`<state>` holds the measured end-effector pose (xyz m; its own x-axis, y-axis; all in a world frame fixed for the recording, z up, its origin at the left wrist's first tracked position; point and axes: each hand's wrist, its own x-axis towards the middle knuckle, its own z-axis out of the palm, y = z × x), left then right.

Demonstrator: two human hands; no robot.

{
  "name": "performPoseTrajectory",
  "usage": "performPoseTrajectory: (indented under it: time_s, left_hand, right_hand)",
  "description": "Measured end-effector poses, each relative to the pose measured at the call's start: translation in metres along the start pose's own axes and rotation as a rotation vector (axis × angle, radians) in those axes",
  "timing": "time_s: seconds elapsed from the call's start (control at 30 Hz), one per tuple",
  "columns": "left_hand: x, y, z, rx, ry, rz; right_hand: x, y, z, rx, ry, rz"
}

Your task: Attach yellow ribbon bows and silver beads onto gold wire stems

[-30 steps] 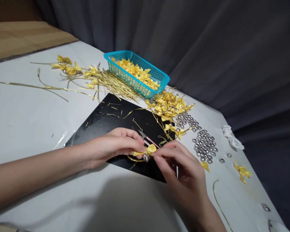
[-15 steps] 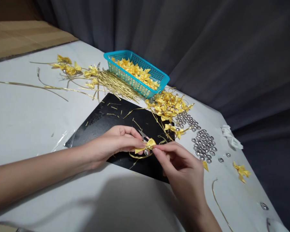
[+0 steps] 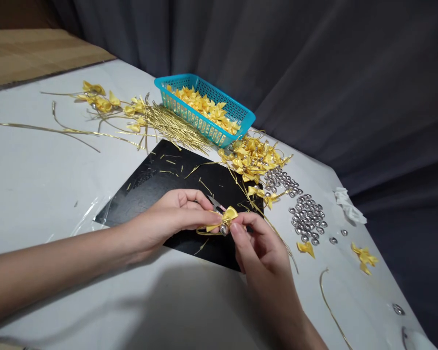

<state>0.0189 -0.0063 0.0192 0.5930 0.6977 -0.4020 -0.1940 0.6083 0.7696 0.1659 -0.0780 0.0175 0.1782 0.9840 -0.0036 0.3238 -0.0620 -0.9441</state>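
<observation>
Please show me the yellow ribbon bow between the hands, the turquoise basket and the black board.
Yellow ribbon bow (image 3: 229, 214): head view, on its upper loop.
Turquoise basket (image 3: 248, 122): head view, on its right rim corner.
Black board (image 3: 131, 206): head view, on its left part.

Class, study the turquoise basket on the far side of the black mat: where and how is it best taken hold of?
Probably by the outward-flared rim of the turquoise basket, at both short ends, coming from above: the flare gives an edge to hook under. Its near long side looks worse, as gold cords lie along it. Keep it level; yellow bows lie inside.
</observation>
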Motion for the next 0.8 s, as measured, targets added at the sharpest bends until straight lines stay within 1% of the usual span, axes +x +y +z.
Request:
performPoseTrajectory:
  time_s: [0.1, 0.17, 0.27, 0.33, 0.37, 0.43, 0.5, 0.57, 0.63, 0.73, 0.8]
  left_hand:
    - [0.0, 0.001, 0.0, 0.054, -0.014, -0.02]
    - [0.0, 0.002, 0.0, 0.084, -0.016, -0.033]
    - [0.0, 0.003, -0.001, 0.104, 0.002, -0.024]
    - [0.0, 0.003, -0.001, 0.108, 0.017, -0.024]
    - [0.0, 0.003, -0.001, 0.107, 0.021, -0.029]
    - [0.0, 0.003, 0.0, 0.095, 0.022, -0.036]
    - [0.0, 0.003, -0.001, 0.068, 0.017, -0.038]
    - [0.0, 0.002, -0.001, 0.047, 0.01, -0.033]
    - [0.0, 0.002, -0.001, 0.041, 0.008, -0.025]
    - [0.0, 0.002, -0.002, 0.039, 0.002, -0.019]
    - [0.001, 0.001, -0.003, 0.038, -0.004, -0.012]
  right_hand:
    - [0.0, -0.002, -0.005, -0.19, 0.07, -0.119]
    - [0.001, -0.004, -0.008, -0.257, 0.095, -0.151]
    - [0.004, -0.005, -0.01, -0.175, 0.095, -0.089]
    - [0.004, -0.004, -0.01, -0.078, 0.134, -0.044]
    - [0.003, -0.003, -0.01, -0.05, 0.171, -0.044]
    - [0.002, -0.001, -0.011, -0.078, 0.228, -0.108]
    - [0.0, 0.002, -0.012, -0.186, 0.196, -0.202]
    - [-0.001, 0.002, -0.012, -0.255, 0.107, -0.255]
    - [0.0, 0.001, -0.01, -0.207, 0.048, -0.212]
    - [0.003, -0.003, -0.006, -0.047, 0.005, -0.084]
    - [0.006, -0.007, -0.005, 0.015, -0.023, -0.013]
